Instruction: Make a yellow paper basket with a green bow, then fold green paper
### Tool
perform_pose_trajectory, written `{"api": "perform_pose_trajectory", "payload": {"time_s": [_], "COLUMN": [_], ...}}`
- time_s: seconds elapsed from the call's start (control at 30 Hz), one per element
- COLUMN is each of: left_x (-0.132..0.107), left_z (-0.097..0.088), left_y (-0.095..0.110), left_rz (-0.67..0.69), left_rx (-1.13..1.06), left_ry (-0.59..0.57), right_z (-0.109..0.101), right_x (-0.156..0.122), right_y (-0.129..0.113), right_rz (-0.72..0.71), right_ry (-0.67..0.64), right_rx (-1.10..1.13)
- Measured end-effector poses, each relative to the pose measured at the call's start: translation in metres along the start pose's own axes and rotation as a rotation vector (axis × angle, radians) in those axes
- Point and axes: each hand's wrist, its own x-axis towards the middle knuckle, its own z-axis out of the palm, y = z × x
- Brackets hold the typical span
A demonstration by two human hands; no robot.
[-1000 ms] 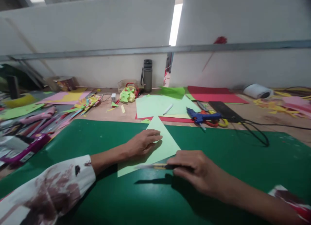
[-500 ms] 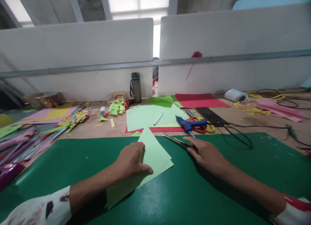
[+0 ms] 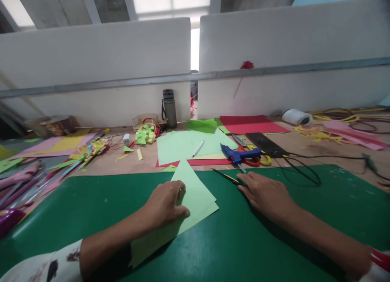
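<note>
A pale green sheet of paper [image 3: 195, 200], folded at an angle with its point at the top, lies on the green mat. My left hand [image 3: 166, 202] rests on the left part of this paper, thumb spread away from the curled fingers and nothing between them. To the right, my right hand [image 3: 263, 192] lies low over the mat, its fingers closed on the back end of scissors [image 3: 227, 177]. Their slim, dark blades are together and point up and left. The handles are hidden under the hand.
Beyond the mat [image 3: 115, 192] lie a blue glue gun [image 3: 240, 154], a black power bank-like block [image 3: 265, 144] with cables, a white pen [image 3: 198, 148] and coloured sheets. A dark bottle [image 3: 169, 109] stands by the white partition [image 3: 122, 54]. Paper crafts and tools crowd the left.
My right hand has moved slightly right with the scissors, and its raised index finger has come down. My left hand stays on the folded paper. The view has shifted slightly.
</note>
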Motion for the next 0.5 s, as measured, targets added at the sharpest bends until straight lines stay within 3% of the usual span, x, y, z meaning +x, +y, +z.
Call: {"api": "perform_pose_trajectory", "payload": {"time_s": [0.13, 0.3, 0.5], "left_x": [-0.002, -0.006, -0.007], "left_z": [0.002, 0.004, 0.011], "left_y": [0.0, 0.001, -0.004], "left_rz": [0.095, 0.135, 0.155], "left_rx": [-0.023, -0.013, -0.036], "left_ry": [-0.014, -0.004, 0.064], "right_z": [-0.013, -0.034, -0.031], "right_x": [-0.001, 0.009, 0.028], "right_y": [-0.016, -0.045, -0.06], "right_rz": [-0.069, -0.079, 0.052], "right_ry": [0.092, -0.275, -0.425], "right_rx": [0.137, 0.686, 0.868]}}
